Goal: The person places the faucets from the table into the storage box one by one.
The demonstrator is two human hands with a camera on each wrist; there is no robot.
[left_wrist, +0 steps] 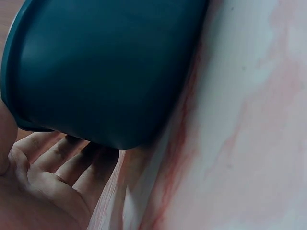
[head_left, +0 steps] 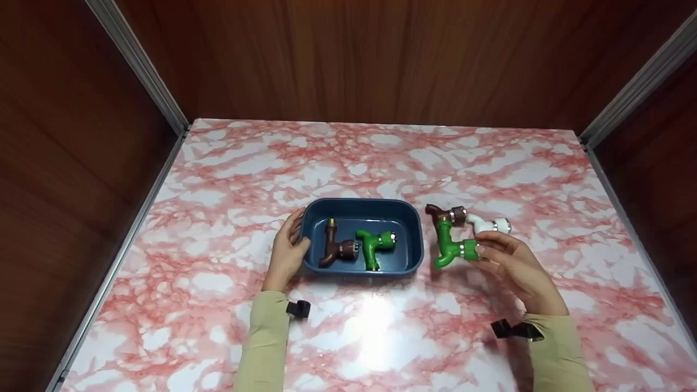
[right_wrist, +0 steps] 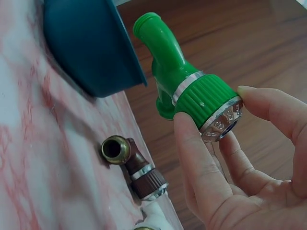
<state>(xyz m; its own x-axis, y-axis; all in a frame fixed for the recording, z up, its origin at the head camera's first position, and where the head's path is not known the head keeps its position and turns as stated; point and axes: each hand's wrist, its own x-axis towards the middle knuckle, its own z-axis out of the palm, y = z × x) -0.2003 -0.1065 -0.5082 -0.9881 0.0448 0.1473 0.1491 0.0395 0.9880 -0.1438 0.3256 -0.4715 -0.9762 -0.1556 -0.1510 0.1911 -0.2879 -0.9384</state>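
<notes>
While the right hand's (head_left: 517, 267) fingers pinch a green tap (head_left: 448, 247), the left hand's (head_left: 287, 253) relaxed fingers touch a blue bin (head_left: 362, 209).

ok so you've got one blue bin (head_left: 362, 209). Inside it you have one brown tap (head_left: 333, 250) and one green tap (head_left: 371, 246). Right of the bin there's three more: a second brown tap (head_left: 456, 214), a second green tap (head_left: 450, 248) and just one white tap (head_left: 482, 225). So five taps total. Plus your two hands, left hand (head_left: 287, 253) on the bin's left, right hand (head_left: 517, 269) off to its right.
</notes>
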